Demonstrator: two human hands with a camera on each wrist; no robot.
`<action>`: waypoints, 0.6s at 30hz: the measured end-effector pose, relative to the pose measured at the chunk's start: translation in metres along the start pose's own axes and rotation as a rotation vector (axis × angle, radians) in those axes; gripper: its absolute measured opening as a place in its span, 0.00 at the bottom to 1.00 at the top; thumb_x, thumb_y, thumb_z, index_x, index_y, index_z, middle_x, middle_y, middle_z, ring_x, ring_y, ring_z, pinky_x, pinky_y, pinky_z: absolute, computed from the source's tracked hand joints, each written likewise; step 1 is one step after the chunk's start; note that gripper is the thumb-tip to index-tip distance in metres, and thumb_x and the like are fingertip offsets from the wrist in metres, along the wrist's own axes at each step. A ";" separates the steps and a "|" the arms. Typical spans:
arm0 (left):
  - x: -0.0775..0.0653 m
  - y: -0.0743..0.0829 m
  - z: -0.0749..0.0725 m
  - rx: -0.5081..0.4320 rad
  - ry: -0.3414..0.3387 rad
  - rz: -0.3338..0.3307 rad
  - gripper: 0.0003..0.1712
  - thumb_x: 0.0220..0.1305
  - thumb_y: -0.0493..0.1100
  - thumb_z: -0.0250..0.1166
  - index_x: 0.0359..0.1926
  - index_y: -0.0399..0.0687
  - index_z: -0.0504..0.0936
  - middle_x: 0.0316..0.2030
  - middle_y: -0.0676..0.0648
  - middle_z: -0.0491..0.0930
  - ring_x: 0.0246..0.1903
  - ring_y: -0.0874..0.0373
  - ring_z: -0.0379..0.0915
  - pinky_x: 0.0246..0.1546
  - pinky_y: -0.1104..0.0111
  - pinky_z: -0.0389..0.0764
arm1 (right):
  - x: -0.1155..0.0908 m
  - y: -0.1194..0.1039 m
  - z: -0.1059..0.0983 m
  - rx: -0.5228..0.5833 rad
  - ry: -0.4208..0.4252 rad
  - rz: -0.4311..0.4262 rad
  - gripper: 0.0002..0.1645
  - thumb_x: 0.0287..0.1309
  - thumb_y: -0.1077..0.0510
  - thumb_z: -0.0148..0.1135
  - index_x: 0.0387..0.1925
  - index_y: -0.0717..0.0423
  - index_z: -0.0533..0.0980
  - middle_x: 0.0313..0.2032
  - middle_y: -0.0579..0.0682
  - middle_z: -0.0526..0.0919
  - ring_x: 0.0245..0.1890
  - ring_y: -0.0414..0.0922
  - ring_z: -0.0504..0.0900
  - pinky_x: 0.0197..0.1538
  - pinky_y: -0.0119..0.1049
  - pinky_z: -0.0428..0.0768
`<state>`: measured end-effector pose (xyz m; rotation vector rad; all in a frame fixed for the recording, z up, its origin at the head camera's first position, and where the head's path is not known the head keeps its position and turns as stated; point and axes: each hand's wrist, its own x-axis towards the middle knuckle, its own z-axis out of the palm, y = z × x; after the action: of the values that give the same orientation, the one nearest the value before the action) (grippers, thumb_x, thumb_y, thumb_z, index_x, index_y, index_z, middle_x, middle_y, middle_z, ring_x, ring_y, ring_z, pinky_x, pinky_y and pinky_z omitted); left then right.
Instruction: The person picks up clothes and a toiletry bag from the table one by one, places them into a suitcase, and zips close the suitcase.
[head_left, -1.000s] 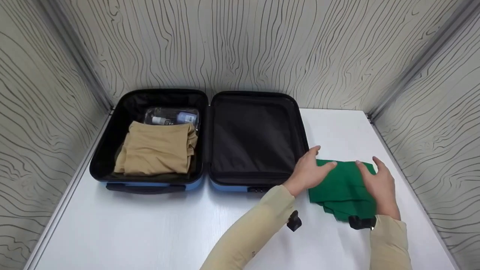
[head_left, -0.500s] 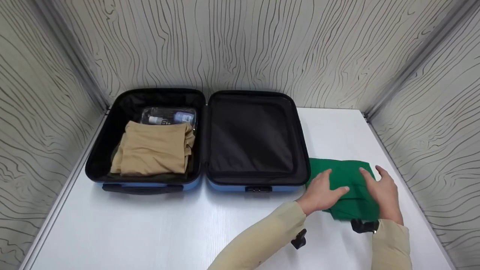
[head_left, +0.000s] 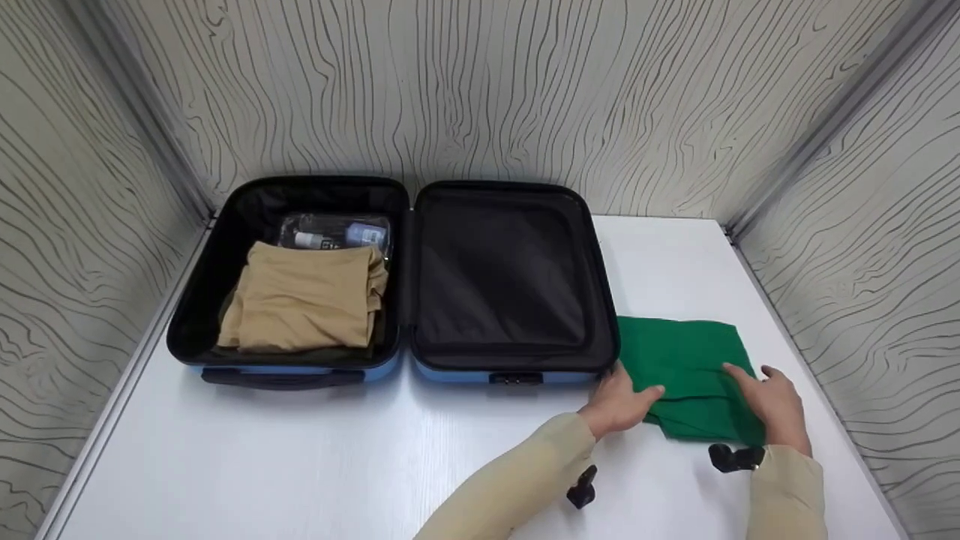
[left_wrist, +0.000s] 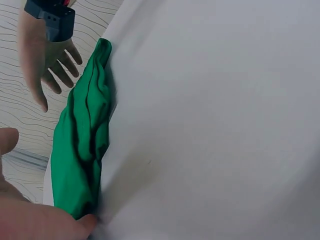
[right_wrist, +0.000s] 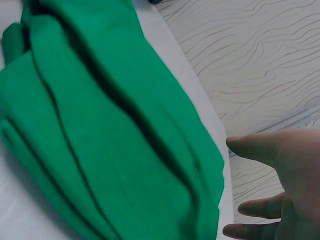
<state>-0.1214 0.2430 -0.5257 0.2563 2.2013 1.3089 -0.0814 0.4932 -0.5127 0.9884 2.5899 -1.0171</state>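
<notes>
A folded green cloth (head_left: 684,354) lies flat on the white table, right of the suitcase. At its left side is my left hand (head_left: 621,403), thumb over the cloth's edge and some fingers hidden between cloth and suitcase. In the left wrist view a fingertip meets the near end of the green cloth (left_wrist: 82,145), whose folded layers show from the side. My right hand (head_left: 780,409) is at the cloth's right edge, thumb toward it. The right wrist view shows this right hand (right_wrist: 295,180) with spread, straight fingers, just off the cloth.
An open suitcase (head_left: 517,360) stands left of the cloth. Its left half holds a folded tan garment (head_left: 307,296) and a clear pouch (head_left: 337,227) with small bottles. Its right half (head_left: 502,270) shows a dark lining. Patterned walls (head_left: 480,90) enclose the table (head_left: 300,457).
My left hand moved from the suitcase's corner over the cloth, then down to its lower left edge. My right hand slid slightly toward me along the right edge. The cloth looks flatter.
</notes>
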 end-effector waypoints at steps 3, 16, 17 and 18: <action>0.002 -0.003 0.001 -0.039 -0.003 -0.010 0.46 0.71 0.57 0.63 0.79 0.40 0.55 0.76 0.45 0.58 0.74 0.54 0.51 0.71 0.66 0.56 | 0.000 0.005 0.003 0.009 -0.011 0.028 0.63 0.71 0.28 0.40 0.72 0.82 0.39 0.69 0.85 0.45 0.67 0.79 0.52 0.67 0.68 0.58; 0.003 -0.008 0.003 -0.108 -0.086 -0.071 0.25 0.73 0.53 0.63 0.62 0.42 0.76 0.51 0.51 0.77 0.44 0.59 0.70 0.53 0.65 0.73 | 0.000 0.016 0.011 -0.013 -0.052 0.041 0.66 0.69 0.25 0.37 0.63 0.92 0.54 0.59 0.87 0.61 0.57 0.76 0.69 0.60 0.66 0.71; 0.003 -0.008 0.002 -0.102 -0.081 -0.085 0.28 0.73 0.54 0.63 0.64 0.40 0.75 0.54 0.50 0.77 0.47 0.58 0.70 0.54 0.65 0.73 | 0.000 0.016 0.011 -0.016 -0.058 0.037 0.66 0.69 0.25 0.37 0.63 0.92 0.53 0.60 0.87 0.61 0.57 0.76 0.69 0.60 0.66 0.71; 0.004 -0.008 0.002 -0.102 -0.077 -0.097 0.31 0.72 0.54 0.63 0.66 0.39 0.73 0.57 0.48 0.76 0.50 0.57 0.71 0.56 0.64 0.73 | 0.000 0.015 0.011 -0.013 -0.068 0.034 0.66 0.69 0.25 0.36 0.64 0.92 0.52 0.60 0.87 0.60 0.58 0.76 0.68 0.61 0.66 0.70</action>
<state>-0.1222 0.2423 -0.5352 0.1568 2.0501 1.3309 -0.0722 0.4940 -0.5295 0.9735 2.5135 -1.0058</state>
